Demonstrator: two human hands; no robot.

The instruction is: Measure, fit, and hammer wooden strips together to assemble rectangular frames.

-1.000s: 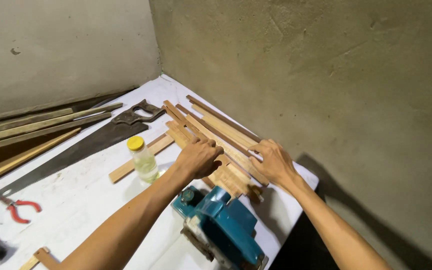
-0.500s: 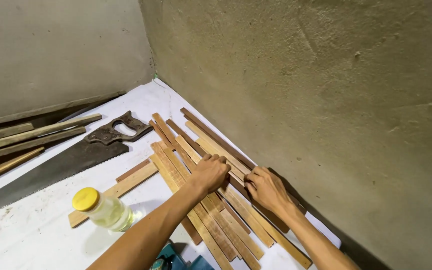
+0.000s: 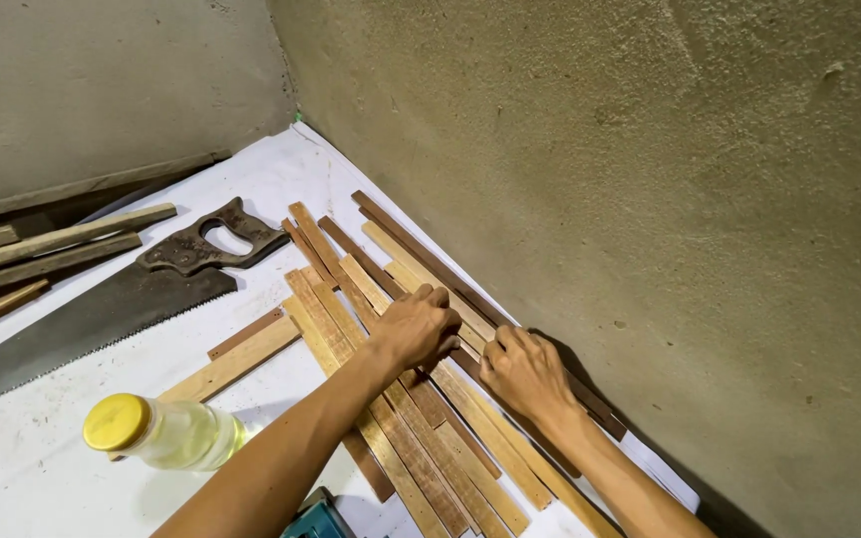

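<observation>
white table [image 3: 42, 478], both hands [image 3: 421, 327] pressing on wooden slats [image 3: 421, 448], handsaw [image 3: 102, 309] nearby

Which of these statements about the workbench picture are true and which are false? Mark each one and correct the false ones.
1. Both hands rest on the wooden strips. True: the left hand and right hand lie on them.
2. The saw lies to the right of the strips. False: it lies to their left, on the white table.
3. The bottle has a yellow cap. True.
4. The bottle stands upright. False: it lies on its side.
5. The strips lie close along the rough wall. True.
6. The right hand holds the saw's handle. False: it is on the strips.
</observation>
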